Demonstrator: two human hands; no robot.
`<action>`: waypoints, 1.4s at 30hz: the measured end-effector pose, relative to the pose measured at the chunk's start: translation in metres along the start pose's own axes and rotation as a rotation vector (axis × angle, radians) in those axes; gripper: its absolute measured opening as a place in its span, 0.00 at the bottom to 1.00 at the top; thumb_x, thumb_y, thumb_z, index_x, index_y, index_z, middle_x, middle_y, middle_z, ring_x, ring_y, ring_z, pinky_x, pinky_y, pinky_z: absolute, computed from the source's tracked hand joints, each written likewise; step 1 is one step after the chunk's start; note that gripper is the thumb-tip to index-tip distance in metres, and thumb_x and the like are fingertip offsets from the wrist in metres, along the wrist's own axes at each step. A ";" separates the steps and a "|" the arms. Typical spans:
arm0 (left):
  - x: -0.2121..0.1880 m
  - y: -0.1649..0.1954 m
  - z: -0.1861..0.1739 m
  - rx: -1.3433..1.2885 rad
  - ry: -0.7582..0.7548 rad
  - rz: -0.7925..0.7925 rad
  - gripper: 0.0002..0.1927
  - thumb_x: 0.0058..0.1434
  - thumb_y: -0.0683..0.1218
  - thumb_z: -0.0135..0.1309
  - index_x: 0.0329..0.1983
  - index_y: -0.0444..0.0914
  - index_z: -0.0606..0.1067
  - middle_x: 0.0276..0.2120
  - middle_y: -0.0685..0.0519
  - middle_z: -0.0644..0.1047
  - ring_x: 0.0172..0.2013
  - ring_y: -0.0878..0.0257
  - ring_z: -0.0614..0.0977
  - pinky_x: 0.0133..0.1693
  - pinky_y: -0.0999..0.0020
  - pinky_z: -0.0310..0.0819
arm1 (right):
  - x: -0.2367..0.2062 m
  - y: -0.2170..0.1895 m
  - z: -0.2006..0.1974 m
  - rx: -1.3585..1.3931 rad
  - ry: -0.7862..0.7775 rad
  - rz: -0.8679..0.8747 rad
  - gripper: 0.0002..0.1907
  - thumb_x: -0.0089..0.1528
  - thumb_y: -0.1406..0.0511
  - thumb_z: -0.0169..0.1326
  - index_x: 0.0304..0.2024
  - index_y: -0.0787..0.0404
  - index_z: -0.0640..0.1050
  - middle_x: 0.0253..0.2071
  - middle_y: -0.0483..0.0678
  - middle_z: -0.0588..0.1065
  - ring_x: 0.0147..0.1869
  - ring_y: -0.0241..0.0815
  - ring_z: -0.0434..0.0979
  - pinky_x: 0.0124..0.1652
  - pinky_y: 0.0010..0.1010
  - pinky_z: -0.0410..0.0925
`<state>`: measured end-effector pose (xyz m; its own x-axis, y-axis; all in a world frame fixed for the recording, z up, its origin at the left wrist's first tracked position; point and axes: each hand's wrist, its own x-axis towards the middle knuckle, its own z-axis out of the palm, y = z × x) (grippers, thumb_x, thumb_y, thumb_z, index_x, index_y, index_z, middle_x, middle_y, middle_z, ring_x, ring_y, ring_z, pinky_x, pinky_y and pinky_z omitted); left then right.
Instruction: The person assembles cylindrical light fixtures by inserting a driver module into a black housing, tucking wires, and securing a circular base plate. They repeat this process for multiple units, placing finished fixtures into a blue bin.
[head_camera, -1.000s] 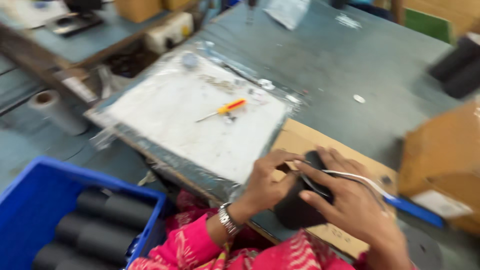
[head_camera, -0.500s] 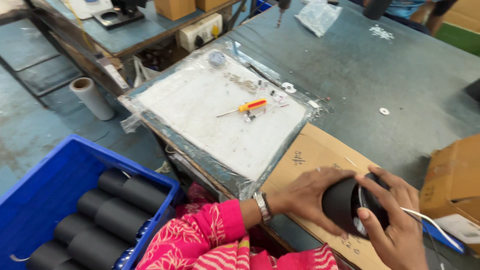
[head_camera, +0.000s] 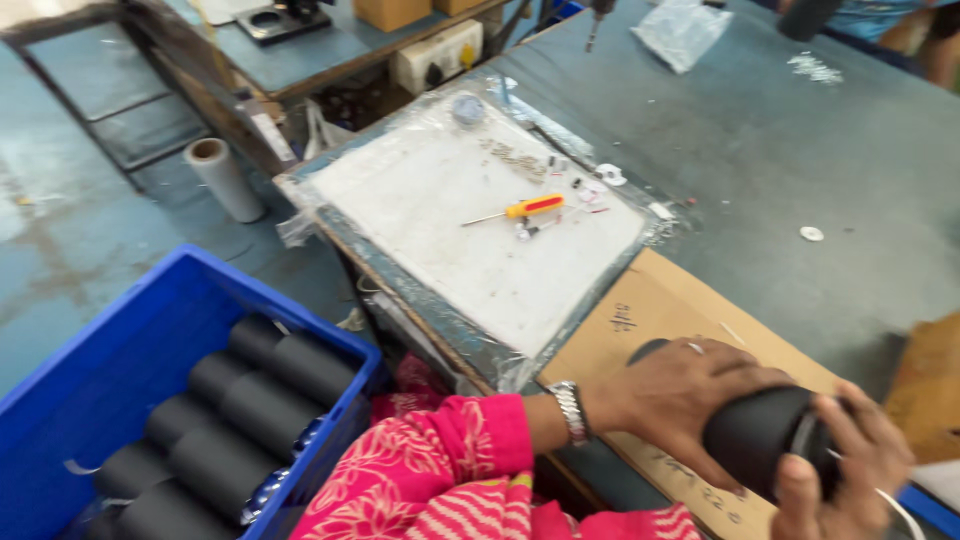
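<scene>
My left hand (head_camera: 680, 395) grips the side of a black cylinder (head_camera: 765, 435) lying over a brown cardboard sheet (head_camera: 640, 320) at the table's near edge. My right hand (head_camera: 850, 470) holds the cylinder's other end, fingers curled round its rim, with a thin white cable trailing from there. A metal watch sits on my left wrist, above a pink patterned sleeve.
A white plastic-wrapped board (head_camera: 480, 210) carries a yellow-and-red screwdriver (head_camera: 520, 210) and small screws. A blue crate (head_camera: 150, 400) at lower left holds several black cylinders. A tape roll (head_camera: 225, 178) stands on the floor. A cardboard box (head_camera: 930, 385) is at the right.
The view has swung left and down, showing more of the blue crate. Both hands stay on the black cylinder, now at the lower right of the frame.
</scene>
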<state>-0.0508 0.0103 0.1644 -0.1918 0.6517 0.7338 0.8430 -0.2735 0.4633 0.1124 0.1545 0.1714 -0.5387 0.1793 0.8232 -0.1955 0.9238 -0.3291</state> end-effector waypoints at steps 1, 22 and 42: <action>0.000 0.001 0.004 0.013 -0.007 -0.013 0.55 0.36 0.71 0.66 0.68 0.46 0.65 0.53 0.48 0.77 0.55 0.50 0.80 0.59 0.56 0.72 | -0.003 0.020 -0.003 -0.030 -0.003 -0.029 0.30 0.71 0.50 0.49 0.59 0.71 0.72 0.63 0.64 0.68 0.69 0.57 0.66 0.68 0.44 0.61; -0.014 -0.012 0.025 0.097 0.062 -0.016 0.52 0.44 0.72 0.61 0.70 0.48 0.65 0.53 0.53 0.74 0.55 0.59 0.78 0.61 0.60 0.69 | -0.028 0.175 -0.006 -0.301 -0.333 -0.225 0.50 0.37 0.38 0.62 0.51 0.65 0.78 0.50 0.69 0.76 0.50 0.63 0.80 0.50 0.45 0.74; -0.030 0.012 0.006 0.079 0.109 0.040 0.50 0.44 0.68 0.65 0.69 0.46 0.65 0.55 0.51 0.73 0.55 0.56 0.76 0.60 0.61 0.66 | -0.049 0.022 -0.002 -0.142 -0.011 0.014 0.28 0.66 0.51 0.57 0.60 0.64 0.74 0.59 0.57 0.65 0.66 0.50 0.64 0.68 0.39 0.63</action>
<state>-0.0322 -0.0082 0.1454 -0.2069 0.5594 0.8026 0.8872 -0.2385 0.3950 0.1360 0.1671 0.1251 -0.5494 0.1896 0.8138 -0.0706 0.9599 -0.2714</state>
